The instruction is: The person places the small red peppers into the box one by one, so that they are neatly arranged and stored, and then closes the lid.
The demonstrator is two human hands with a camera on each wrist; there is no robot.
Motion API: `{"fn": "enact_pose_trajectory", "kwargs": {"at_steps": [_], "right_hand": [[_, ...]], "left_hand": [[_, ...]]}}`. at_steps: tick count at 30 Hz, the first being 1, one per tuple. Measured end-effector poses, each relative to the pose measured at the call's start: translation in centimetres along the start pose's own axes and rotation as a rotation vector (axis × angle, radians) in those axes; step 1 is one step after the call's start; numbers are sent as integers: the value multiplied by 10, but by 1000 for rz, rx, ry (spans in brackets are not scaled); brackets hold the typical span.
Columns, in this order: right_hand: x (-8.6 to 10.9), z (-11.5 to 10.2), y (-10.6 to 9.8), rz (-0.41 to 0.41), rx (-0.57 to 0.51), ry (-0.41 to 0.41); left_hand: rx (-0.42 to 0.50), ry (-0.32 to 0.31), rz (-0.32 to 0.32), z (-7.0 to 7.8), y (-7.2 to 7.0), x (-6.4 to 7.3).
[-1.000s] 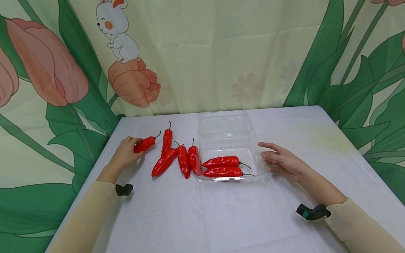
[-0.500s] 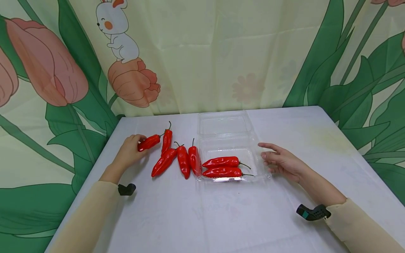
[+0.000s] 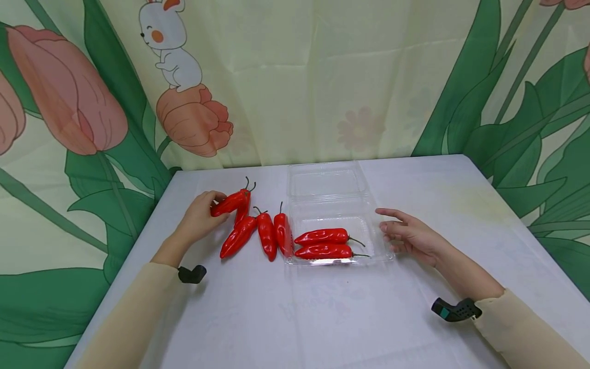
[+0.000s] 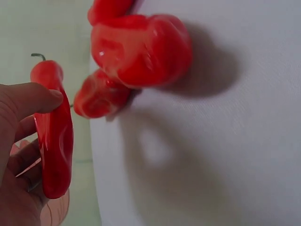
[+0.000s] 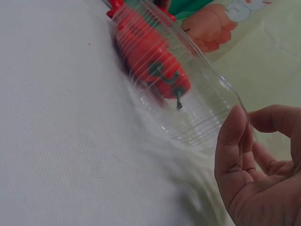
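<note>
A long, glossy red pepper with a thin curved stem (image 3: 226, 205) is gripped by the person's left hand (image 3: 199, 220) at the left of the white cloth-covered table (image 3: 322, 318). It is pinched between thumb and fingers, and its stem is pointed to the far right. Behind it, a second red pepper (image 3: 245, 207) is partly covered from view; whether the two are touching cannot be told.

Just nearer, a third red pepper (image 3: 237, 238) is laid on a slant, its tip turned to the near left. To its right a fourth red pepper (image 3: 267, 237) is seen with its stem at the far end. A fifth red pepper (image 3: 279, 228) is placed beside it, at the left edge of a clear, rectangular plastic box (image 3: 341, 212).

Inside the box, along its near side, two red peppers (image 3: 322, 237) are laid side by side, their stems pointed right. The clear plastic lid (image 3: 327, 182) is folded back on the far side.

At the box's right rim, the fingertips of the right hand (image 3: 413, 237) are placed, with the fingers bent; whether the rim is pinched or merely touched cannot be told.

On each wrist a small black device (image 3: 456, 309) is worn beside a cream sleeve (image 3: 530, 328).
</note>
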State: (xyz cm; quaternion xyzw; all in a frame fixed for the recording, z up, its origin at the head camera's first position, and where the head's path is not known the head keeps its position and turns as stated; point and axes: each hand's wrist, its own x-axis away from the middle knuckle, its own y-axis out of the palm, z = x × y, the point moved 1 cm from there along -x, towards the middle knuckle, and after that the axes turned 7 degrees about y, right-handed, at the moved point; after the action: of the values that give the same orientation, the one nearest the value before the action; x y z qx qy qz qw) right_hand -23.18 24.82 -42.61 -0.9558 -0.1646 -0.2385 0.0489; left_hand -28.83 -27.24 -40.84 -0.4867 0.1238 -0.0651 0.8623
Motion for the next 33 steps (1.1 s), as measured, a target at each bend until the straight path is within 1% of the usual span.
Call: {"fn": "enact_pose_trajectory", "kwargs": {"at_steps": [4, 12, 21, 30, 33], "right_hand": [[0, 0, 0, 2, 2, -1], [0, 0, 1, 1, 13, -4], [1, 0, 1, 8, 18, 1], [1, -1, 0, 12, 35, -1], [1, 0, 0, 11, 35, 1]], "left_hand": [[14, 20, -1, 9, 1, -2], [35, 59, -9, 16, 3, -3], [52, 68, -10, 28, 8, -4], [63, 77, -44, 43, 16, -8], [70, 84, -35, 48, 19, -10]]}}
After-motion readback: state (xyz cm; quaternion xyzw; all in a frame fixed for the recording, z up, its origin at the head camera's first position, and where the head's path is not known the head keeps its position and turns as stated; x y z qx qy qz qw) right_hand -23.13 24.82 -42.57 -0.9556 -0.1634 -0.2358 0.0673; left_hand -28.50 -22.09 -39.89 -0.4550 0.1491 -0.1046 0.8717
